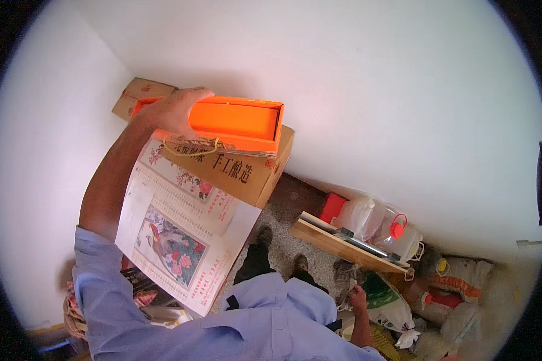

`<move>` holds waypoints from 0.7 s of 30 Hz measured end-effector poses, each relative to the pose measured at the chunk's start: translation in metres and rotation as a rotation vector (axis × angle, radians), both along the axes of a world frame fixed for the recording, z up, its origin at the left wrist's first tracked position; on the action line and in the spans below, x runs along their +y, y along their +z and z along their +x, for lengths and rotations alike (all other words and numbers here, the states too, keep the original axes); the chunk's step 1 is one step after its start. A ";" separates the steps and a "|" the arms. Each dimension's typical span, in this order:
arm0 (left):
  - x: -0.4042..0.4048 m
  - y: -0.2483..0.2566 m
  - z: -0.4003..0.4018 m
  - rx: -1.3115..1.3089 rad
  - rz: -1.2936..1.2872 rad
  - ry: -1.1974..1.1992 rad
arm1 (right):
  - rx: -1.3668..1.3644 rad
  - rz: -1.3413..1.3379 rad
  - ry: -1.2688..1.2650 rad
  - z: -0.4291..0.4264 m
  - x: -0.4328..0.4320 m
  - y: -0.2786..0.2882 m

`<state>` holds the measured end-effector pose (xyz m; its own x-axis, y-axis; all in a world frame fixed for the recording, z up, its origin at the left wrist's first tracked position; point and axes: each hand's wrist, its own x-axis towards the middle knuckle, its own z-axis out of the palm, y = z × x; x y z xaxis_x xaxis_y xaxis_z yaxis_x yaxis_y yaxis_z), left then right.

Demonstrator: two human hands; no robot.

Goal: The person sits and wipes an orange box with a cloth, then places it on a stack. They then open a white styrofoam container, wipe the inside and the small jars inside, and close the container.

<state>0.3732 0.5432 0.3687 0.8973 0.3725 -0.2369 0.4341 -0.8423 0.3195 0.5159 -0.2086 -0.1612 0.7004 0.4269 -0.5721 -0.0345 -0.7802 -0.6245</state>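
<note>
My left hand grips an orange gift box with a yellow cord handle, its thumb and fingers spread over the box's sides. Beneath it is a brown cardboard carton bearing printed writing. Large printed sheets with pictures of flowers and a bird spread out under the carton, towards my body. Low at my right side, my right hand is closed around a thin pale object, too small to name. A green and white sack lies beside that hand.
Another cardboard box sits in the wall corner. Along the white wall stand plastic jugs, behind a wooden board with a metal strip. Sacks and containers crowd the lower right. My feet are on a speckled floor.
</note>
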 end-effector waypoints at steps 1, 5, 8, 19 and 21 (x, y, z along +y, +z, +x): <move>0.021 -0.002 0.007 0.043 0.007 -0.015 | 0.148 -0.020 -0.111 -0.008 0.017 0.021; 0.059 -0.013 0.045 -0.012 0.089 -0.222 | -0.009 -0.079 -0.236 -0.036 0.002 0.018; 0.092 -0.029 0.067 0.026 0.022 -0.279 | -0.010 -0.081 -0.261 -0.044 -0.013 0.004; 0.125 -0.042 0.083 0.052 0.139 -0.255 | 0.037 -0.207 -0.226 -0.074 0.019 0.060; 0.133 -0.047 0.084 0.040 0.161 -0.270 | 0.081 -0.257 -0.232 -0.074 0.023 0.059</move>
